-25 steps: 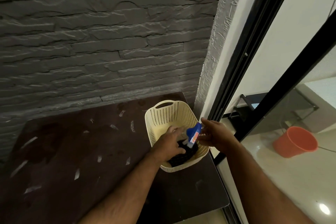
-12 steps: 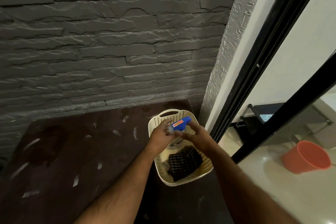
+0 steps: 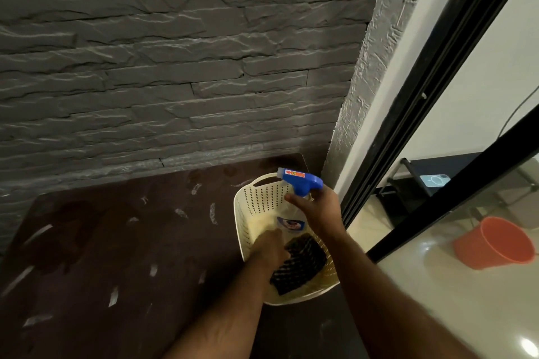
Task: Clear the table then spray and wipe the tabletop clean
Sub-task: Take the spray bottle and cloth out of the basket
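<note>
A spray bottle (image 3: pixel 294 201) with a blue trigger head is held upright by the right hand (image 3: pixel 319 210), whose fingers (image 3: pixel 291 199) are curled round its neck just below the head; the nozzle is pointed left. The clear body of the bottle, marked with a blue label, hangs down inside a cream perforated basket (image 3: pixel 256 207). The basket is set at the far right part of the dark brown bench (image 3: pixel 116 256), close to the corner of the grey stone wall (image 3: pixel 175 67). The left hand (image 3: pixel 269 248) is lowered into the basket beside the bottle's base; whether its fingers are apart or closed on anything cannot be told, as they are blurred and partly hidden. A dark checked cloth (image 3: pixel 300 265) is seen lying on the basket floor, touching the left hand. Pale scraps and smears (image 3: pixel 213 213) are scattered over the bench to the left of the basket. To the right, past a black door frame (image 3: pixel 423 114), an orange bucket (image 3: pixel 495 245) is seen on a glossy floor, well apart from the bench.
</note>
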A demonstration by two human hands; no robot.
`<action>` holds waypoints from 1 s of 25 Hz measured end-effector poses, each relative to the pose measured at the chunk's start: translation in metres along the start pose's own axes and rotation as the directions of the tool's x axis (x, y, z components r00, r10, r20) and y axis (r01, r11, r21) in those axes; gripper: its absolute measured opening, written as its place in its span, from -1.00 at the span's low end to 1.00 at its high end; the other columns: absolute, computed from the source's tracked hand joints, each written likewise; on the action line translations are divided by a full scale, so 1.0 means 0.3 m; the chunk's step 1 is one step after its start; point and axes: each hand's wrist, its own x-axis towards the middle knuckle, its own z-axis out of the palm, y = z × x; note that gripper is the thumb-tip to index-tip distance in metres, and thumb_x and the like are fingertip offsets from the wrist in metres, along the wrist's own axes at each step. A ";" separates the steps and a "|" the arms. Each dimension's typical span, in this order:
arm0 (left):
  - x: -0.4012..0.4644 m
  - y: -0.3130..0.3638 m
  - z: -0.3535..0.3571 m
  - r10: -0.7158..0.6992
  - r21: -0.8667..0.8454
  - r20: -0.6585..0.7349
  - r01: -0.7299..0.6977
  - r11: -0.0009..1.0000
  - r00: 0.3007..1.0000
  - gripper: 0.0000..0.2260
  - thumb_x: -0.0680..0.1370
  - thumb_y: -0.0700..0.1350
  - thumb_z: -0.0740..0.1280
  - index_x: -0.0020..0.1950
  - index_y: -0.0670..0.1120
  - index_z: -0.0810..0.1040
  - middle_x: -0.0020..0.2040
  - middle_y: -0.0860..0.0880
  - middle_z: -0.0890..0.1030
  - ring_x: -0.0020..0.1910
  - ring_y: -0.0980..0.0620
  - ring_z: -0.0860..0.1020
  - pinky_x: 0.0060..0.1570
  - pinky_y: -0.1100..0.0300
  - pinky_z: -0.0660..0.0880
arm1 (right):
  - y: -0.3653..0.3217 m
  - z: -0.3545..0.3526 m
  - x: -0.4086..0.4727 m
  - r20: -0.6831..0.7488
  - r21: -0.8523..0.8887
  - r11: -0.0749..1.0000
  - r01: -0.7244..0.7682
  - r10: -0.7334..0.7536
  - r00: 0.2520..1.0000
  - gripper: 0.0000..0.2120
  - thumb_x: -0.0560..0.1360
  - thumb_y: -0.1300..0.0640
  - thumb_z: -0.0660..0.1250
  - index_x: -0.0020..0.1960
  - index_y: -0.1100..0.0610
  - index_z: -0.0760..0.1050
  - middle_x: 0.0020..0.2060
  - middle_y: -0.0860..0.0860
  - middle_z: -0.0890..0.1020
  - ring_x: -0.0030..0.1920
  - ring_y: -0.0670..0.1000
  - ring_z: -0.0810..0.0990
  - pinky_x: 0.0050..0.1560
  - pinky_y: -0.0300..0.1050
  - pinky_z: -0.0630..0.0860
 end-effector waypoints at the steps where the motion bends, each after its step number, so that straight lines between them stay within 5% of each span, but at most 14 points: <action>1: 0.009 0.007 0.024 0.016 0.054 0.028 -0.017 0.998 0.999 -0.50 0.47 -0.04 0.42 0.35 -0.11 0.36 0.32 -0.12 0.42 0.29 -0.09 0.39 0.26 0.07 0.36 | 0.005 -0.002 0.001 -0.019 -0.006 0.999 0.033 -0.033 0.999 -0.60 0.30 -0.02 0.56 0.09 -0.02 0.54 -0.05 -0.09 0.68 -0.07 -0.12 0.67 -0.04 -0.09 0.63; 9: 0.086 0.050 0.090 -0.094 0.248 0.032 0.083 0.965 0.995 -0.36 0.42 0.15 0.43 0.39 -0.07 0.31 0.31 -0.11 0.37 0.27 -0.11 0.40 0.21 0.02 0.40 | 0.072 -0.022 -0.001 -0.091 0.035 0.989 0.145 -0.141 0.986 -0.70 0.36 0.06 0.51 -0.09 -0.13 0.40 -0.16 -0.09 0.64 -0.12 -0.21 0.64 -0.27 -0.29 0.61; 14: 0.059 0.041 0.083 -0.069 0.242 0.033 0.059 0.969 0.997 -0.42 0.42 0.23 0.39 0.32 -0.06 0.41 0.28 -0.09 0.46 0.26 -0.11 0.43 0.22 0.02 0.37 | 0.042 -0.003 0.023 0.065 0.008 0.997 0.080 -0.080 0.995 -0.59 0.42 0.14 0.46 0.19 -0.08 0.40 0.04 -0.09 0.59 0.03 -0.10 0.59 0.03 -0.15 0.54; 16: 0.050 0.036 0.071 -0.046 0.236 0.063 0.030 0.971 0.997 -0.45 0.47 0.17 0.36 0.36 -0.08 0.39 0.36 -0.14 0.40 0.34 -0.15 0.36 0.31 -0.01 0.32 | 0.032 -0.002 0.026 0.138 0.021 0.999 -0.025 0.022 0.990 -0.60 0.41 0.12 0.48 0.19 0.00 0.44 0.04 -0.06 0.60 0.03 -0.07 0.60 -0.03 -0.19 0.52; 20: 0.030 0.028 0.068 0.002 0.042 0.119 -0.007 0.999 0.993 -0.51 0.51 -0.02 0.36 0.38 -0.14 0.38 0.39 -0.18 0.37 0.37 -0.15 0.33 0.37 0.01 0.29 | 0.006 -0.025 -0.007 0.124 0.102 0.995 0.005 -0.017 0.992 -0.81 0.40 0.13 0.48 -0.03 0.07 0.54 -0.12 -0.01 0.67 -0.15 -0.12 0.66 -0.05 -0.14 0.60; 25: 0.008 0.033 0.034 -0.075 -0.330 0.207 0.142 0.933 0.975 -0.67 0.51 0.04 0.31 0.15 -0.16 0.51 0.16 -0.14 0.55 0.16 -0.09 0.50 0.10 0.10 0.42 | -0.110 -0.067 -0.039 -0.099 0.118 0.979 0.164 -0.152 0.983 -0.77 0.40 0.05 0.48 -0.14 0.18 0.52 -0.30 0.08 0.62 -0.32 0.04 0.59 -0.26 -0.09 0.56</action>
